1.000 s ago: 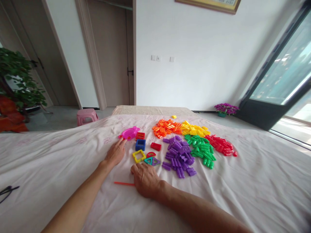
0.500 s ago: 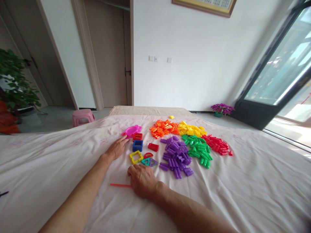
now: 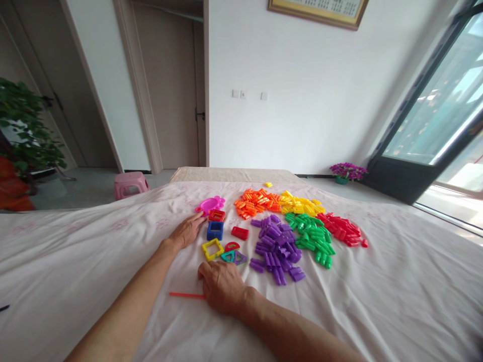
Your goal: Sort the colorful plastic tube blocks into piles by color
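My left hand (image 3: 187, 230) reaches forward over the cloth, its fingers stretched toward a pink toy mirror-shaped frame (image 3: 212, 204) and touching or almost touching its near edge. Beside those fingertips lie red square tiles (image 3: 217, 215) and a stack of blue square tiles (image 3: 215, 231). My right hand (image 3: 222, 285) rests on the cloth with fingers curled under, so what they may hold is hidden. An orange stick (image 3: 186, 295) runs beneath it. Just beyond are a yellow square frame (image 3: 212, 249), a red half-round piece (image 3: 232, 246), a teal triangle (image 3: 228, 256) and a purple triangle (image 3: 240, 258).
Plastic pieces lie in piles by colour: purple (image 3: 277, 249), orange (image 3: 257, 201), yellow (image 3: 300, 203), green (image 3: 311, 234) and red (image 3: 341, 230). A red block (image 3: 240, 232) sits alone. A pink stool (image 3: 131, 185) stands left beyond the cloth-covered surface (image 3: 385, 281).
The pink frame has shifted slightly right, and my left fingertips have moved a little the same way. My right hand stays in place. The view has tilted up slightly.
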`<state>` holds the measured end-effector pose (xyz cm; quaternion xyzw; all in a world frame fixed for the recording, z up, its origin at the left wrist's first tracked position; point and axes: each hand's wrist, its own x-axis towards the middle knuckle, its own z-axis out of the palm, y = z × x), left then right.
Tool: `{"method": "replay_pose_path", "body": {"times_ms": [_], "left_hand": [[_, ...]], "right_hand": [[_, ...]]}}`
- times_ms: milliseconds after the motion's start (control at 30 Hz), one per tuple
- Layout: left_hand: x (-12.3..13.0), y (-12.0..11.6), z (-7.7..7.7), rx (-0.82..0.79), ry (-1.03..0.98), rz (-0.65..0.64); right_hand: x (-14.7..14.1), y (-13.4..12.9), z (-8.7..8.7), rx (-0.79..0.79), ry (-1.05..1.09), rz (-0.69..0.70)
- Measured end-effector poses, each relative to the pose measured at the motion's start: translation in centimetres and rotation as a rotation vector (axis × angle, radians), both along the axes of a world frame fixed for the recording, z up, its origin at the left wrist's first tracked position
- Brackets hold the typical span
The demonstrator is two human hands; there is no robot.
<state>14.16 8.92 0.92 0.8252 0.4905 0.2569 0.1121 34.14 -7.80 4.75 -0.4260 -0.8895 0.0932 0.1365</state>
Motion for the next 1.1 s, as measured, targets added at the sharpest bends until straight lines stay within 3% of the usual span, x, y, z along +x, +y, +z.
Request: {"method": "replay_pose_path", "body": {"times_ms": [300,500,700,900,1100], "left_hand": [[3.1,-1.1,-0.5,-0.021,-0.334,0.191],[6.3,-2.9,0.2,-0.115,-0.471,0.125],[8.2,-3.0,0.4,-0.179,-0.472,0.088],[8.3,-3.7,1.2,-0.219,-0.46,0.051],[5.9,-4.4,1.4,-0.27,-0.456,0.01]], "right_hand": [[0.2,0.0,0.5,-0.021,0.018,0.007],[0.1,0.1,0.4,-0.026,0.029,0.003],[0.3,0.1,0.3,-0.028,0.031,0.012],[0.5,0.2,0.4,-0.021,0.02,0.021],[0.8,0.3,0.3,-0.031,0.043,0.041]]}}
